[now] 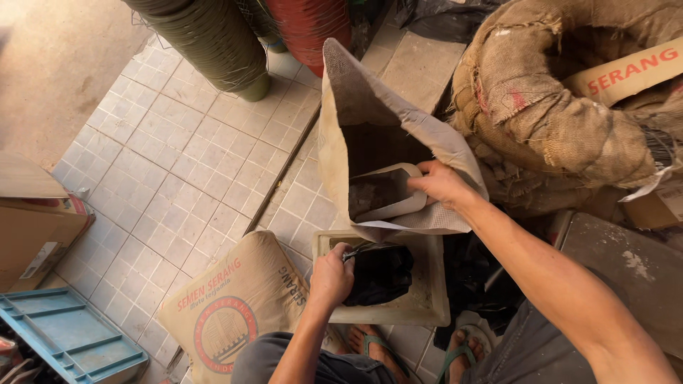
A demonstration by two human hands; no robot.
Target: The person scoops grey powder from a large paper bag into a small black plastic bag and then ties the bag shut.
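Note:
My right hand (442, 183) grips a pale scoop (384, 193) loaded with dark grey powder, held at the mouth of an open paper sack (356, 92). Just below it, my left hand (331, 274) pinches the rim of a black plastic bag (380, 274). That bag sits in a shallow pale square tray (432, 299) on the floor. My sandalled feet (373, 348) stand right under the tray.
A full tan cement sack (220, 313) lies at lower left. Rolled burlap sacks (569, 107) fill the upper right. Green and red ribbed stacks (213, 39) stand at the top. A blue plastic crate (71, 334) and cardboard boxes (28, 235) line the left edge of the tiled floor (163, 163).

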